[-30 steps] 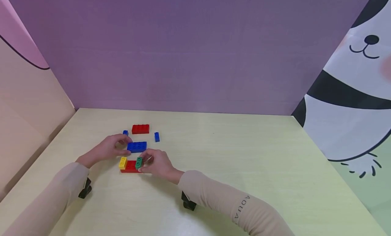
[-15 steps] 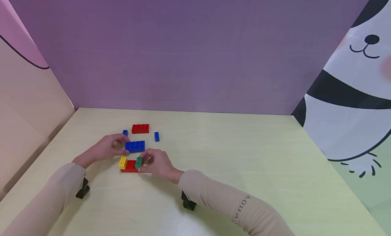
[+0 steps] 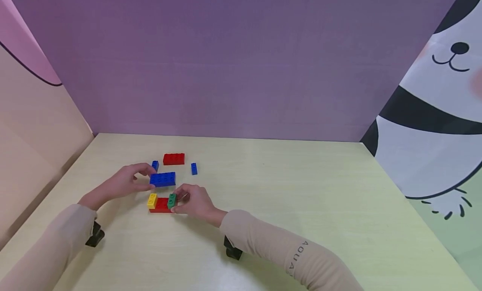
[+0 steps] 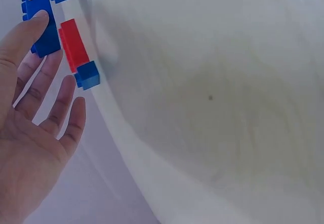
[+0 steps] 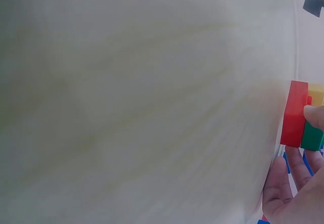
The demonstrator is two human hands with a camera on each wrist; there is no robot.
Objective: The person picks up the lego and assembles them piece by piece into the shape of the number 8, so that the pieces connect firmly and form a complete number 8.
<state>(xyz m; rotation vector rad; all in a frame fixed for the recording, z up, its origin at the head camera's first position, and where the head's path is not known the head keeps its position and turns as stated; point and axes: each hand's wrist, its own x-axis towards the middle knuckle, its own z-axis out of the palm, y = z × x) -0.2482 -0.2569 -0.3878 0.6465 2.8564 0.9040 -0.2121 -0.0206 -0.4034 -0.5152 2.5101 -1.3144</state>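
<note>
My left hand (image 3: 126,181) pinches a large blue brick (image 3: 163,179) by its left end between thumb and fingers. In the left wrist view the thumb lies across that blue brick (image 4: 44,32), while the other fingers spread beside it. Just nearer the front, a red brick (image 3: 162,204) carries a yellow brick (image 3: 152,201) on its left end and a green brick (image 3: 171,200) on its right end. My right hand (image 3: 196,203) holds the right end of this stack, with the thumb at the green and red bricks (image 5: 294,114) in the right wrist view.
Another red brick (image 3: 174,159) lies farther back on the pale table (image 3: 286,199). One small blue brick (image 3: 155,165) sits behind the left fingertips, and a second small blue brick (image 3: 193,168) lies to the right. A purple panel (image 3: 241,65) stands along the table's back edge.
My left hand has moved left and slightly back with the large blue brick in its pinch. The right hand and the red, yellow and green stack have stayed in place.
</note>
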